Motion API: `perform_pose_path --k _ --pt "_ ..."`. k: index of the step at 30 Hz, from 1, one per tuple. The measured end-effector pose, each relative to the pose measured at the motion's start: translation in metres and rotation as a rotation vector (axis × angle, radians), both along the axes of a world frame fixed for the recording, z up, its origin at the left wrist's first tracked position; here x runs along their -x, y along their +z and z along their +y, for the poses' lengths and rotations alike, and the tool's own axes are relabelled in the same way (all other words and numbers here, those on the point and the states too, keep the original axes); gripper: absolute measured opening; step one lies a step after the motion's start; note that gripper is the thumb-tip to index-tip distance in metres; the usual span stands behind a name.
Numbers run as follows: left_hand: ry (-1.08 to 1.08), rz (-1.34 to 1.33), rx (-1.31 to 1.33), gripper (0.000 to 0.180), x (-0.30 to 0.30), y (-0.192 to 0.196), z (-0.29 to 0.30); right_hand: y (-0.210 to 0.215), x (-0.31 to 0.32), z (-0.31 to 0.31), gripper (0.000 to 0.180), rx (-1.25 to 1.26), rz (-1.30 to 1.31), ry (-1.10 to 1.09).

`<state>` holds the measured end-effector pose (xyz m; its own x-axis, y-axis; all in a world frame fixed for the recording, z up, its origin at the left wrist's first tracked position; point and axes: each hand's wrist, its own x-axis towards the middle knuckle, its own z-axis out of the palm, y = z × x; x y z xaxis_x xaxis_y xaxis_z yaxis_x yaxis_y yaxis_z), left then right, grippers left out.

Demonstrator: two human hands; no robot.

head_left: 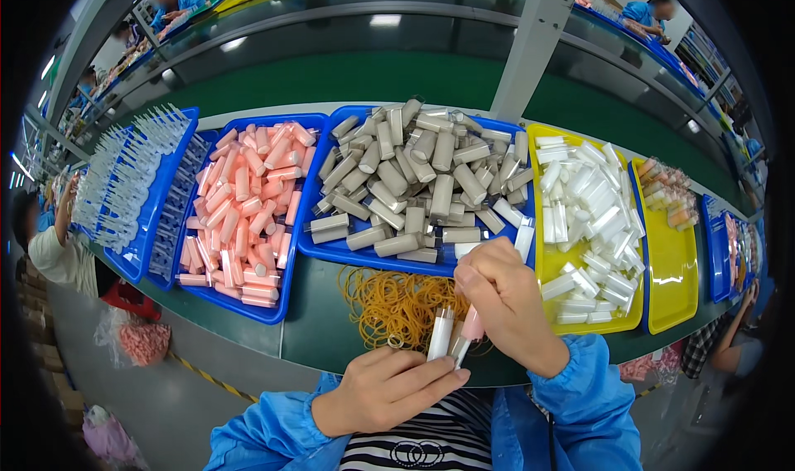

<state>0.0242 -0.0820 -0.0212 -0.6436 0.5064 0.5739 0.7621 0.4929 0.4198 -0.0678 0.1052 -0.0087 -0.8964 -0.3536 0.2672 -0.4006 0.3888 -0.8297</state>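
In front of me, near the table's front edge, my left hand (389, 390) is closed round the lower part of a white tube (440, 335) with a clear top. A pink tube (473, 325) stands tilted beside it, its lower end by my left fingers. My right hand (507, 297) is bent over the pink tube and pinches its upper part, which the fingers partly hide. Just beyond my hands lies a heap of yellow-brown rubber bands (389, 299). Behind it, a blue tray (308, 241) holds many grey tubes (443, 150) and a few white ones at its right corner.
On the left, a blue tray (286, 305) holds pink tubes (242, 181); farther left, another blue tray (178, 169) carries thin clear pieces. To the right stand a yellow tray (538, 247) of white tubes (592, 198) and a second yellow tray (672, 285). A grey post (530, 53) rises behind.
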Motion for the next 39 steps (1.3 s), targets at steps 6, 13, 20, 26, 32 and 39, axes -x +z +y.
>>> perform_pose_path --k 6,13,20,26,32,39 --pt "0.034 0.101 -0.032 0.035 0.005 -0.005 -0.004 -0.004 -0.013 -0.006 0.017 0.064 0.066 0.03" --pt "0.1 0.083 -0.302 0.037 0.008 -0.025 0.003 -0.001 -0.026 -0.013 0.013 0.087 0.133 -0.063" --pt "-0.114 -1.199 -1.182 0.066 0.01 0.009 0.02 0.006 -0.02 -0.009 0.014 0.076 0.157 0.108" --pt "-0.302 -1.68 -1.198 0.037 0.019 0.001 0.009 0.025 -0.026 0.001 0.06 -0.09 0.22 0.249" --pt "-0.407 -1.766 -1.332 0.032 0.014 -0.005 0.012 0.014 -0.034 0.014 0.066 -0.292 0.403 0.307" --pt "-0.461 -1.744 -1.307 0.033 0.003 -0.019 0.015 0.018 -0.038 0.013 0.065 -0.215 0.255 0.331"
